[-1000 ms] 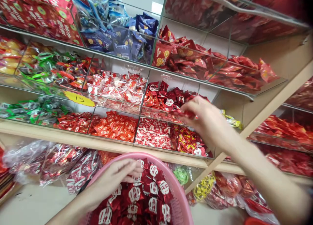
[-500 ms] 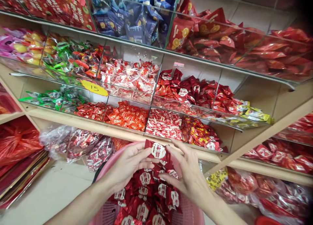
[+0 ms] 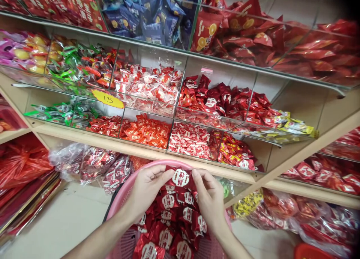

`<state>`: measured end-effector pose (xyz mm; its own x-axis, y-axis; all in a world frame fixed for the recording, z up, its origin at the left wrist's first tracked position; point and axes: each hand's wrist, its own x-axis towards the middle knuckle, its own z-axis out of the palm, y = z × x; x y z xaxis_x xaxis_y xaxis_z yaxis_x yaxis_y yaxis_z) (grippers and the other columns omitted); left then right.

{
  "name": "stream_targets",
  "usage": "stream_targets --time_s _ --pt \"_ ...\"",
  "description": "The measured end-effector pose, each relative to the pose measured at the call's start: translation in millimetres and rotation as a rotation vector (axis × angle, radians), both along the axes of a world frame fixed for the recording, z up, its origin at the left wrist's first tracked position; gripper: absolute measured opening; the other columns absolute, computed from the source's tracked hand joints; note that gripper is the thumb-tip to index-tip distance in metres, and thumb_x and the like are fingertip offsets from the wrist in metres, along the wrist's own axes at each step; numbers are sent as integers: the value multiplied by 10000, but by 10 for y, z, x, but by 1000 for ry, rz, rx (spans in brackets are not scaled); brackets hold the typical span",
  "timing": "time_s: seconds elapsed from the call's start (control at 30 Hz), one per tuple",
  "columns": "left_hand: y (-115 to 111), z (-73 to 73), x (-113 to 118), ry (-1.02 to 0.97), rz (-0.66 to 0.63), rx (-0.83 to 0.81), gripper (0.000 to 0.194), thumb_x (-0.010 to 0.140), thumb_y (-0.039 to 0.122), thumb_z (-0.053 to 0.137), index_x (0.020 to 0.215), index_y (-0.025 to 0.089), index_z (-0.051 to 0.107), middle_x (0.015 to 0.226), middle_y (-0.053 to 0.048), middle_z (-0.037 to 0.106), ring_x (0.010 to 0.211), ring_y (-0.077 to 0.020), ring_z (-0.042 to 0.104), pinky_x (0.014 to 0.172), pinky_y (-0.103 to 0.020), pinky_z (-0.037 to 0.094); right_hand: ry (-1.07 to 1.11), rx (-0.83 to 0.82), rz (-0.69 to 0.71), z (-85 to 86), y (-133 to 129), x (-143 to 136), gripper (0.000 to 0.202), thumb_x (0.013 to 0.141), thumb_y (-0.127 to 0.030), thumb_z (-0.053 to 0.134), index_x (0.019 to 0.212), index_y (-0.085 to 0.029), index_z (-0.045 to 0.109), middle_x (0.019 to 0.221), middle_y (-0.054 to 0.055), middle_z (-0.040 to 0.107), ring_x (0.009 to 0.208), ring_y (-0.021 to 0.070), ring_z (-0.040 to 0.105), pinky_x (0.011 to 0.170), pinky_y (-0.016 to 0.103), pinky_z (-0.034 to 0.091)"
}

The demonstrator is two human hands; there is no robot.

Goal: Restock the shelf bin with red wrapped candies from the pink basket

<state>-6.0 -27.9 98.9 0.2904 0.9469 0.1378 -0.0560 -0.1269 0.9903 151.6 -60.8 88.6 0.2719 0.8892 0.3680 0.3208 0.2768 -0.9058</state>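
Observation:
A dark red candy packet [image 3: 180, 177] with a white printed label is stretched between my two hands, its label facing up. My left hand [image 3: 152, 184] pinches its left end between thumb and fingers. The right end is gripped by my right hand [image 3: 206, 191] in the same way. Under both hands stands a pink plastic basket [image 3: 118, 206], its rim showing around my wrists. Several matching red packets [image 3: 165, 236] lie piled inside it, most with labels showing. My forearms hide parts of the basket's sides.
Ahead rises a wooden shelf [image 3: 135, 149] with clear dividers and wrapped sweets in compartments. A yellow price tag [image 3: 107, 98] reads 15. Plastic bags of sweets [image 3: 92, 163] lie below the shelf at left, more bags [image 3: 287, 210] at right. Pale floor [image 3: 78, 210] shows at left.
My right hand has closed from spread fingers into a pinch on the packet's right end. The packet is now held by both hands, and the view has shifted slightly.

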Motion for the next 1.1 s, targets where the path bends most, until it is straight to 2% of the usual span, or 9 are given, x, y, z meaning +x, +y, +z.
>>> stream_targets --time_s 0.17,0.37,0.5,0.6,0.73,0.87,0.97,1.1 --pt "-59 10 14 -106 77 -82 147 774 330 622 767 198 688 761 4 666 686 -118 554 665 -239 436 51 0 -1 -4 -40 -28 238 844 -379 511 734 -193 613 632 -16 560 596 135 489 567 242 405" --pt "-117 -57 67 -278 139 -154 126 754 306 656 764 185 692 754 4 672 695 -119 571 677 -236 460 240 -63 22 -50 -18 -55 229 825 -396 544 780 -190 634 666 -7 595 633 140 524 619 259 444" --pt "-99 -95 109 -401 207 -264 131 744 312 671 785 189 685 775 12 670 711 -102 585 653 -210 483 523 -188 193 -134 13 -125 229 832 -412 533 918 -221 625 847 1 645 727 140 576 660 267 482" --pt "-106 -137 124 -434 202 -292 122 735 291 683 784 179 683 778 15 660 718 -92 585 662 -204 502 668 -287 358 -162 -2 -183 234 808 -373 582 998 -238 598 995 13 631 815 139 586 675 266 504" --pt "-164 -197 67 -396 146 -308 96 729 254 691 748 163 668 758 17 637 722 -92 577 680 -226 523 727 -356 411 -168 -18 -148 228 775 -332 630 973 -223 602 996 7 631 848 127 583 704 255 511" --pt "-158 -190 -103 -314 174 -263 188 756 259 662 923 175 650 928 -30 675 856 -135 606 739 -251 516 505 -408 456 -210 -14 49 246 754 -315 650 970 -224 571 864 -22 636 700 94 582 612 222 490" --pt "-99 -175 -230 -323 270 -225 237 755 264 655 975 181 619 959 -37 681 872 -136 613 742 -249 506 159 -468 675 -265 -34 185 207 732 -243 659 914 -218 564 768 -42 629 652 97 581 600 235 480" --pt "-62 -188 -305 -326 315 -215 260 734 255 663 976 178 609 939 -31 681 836 -129 616 702 -235 501 -509 -494 965 -339 -68 181 182 708 -123 636 866 -213 635 779 -26 657 698 121 594 624 246 462"
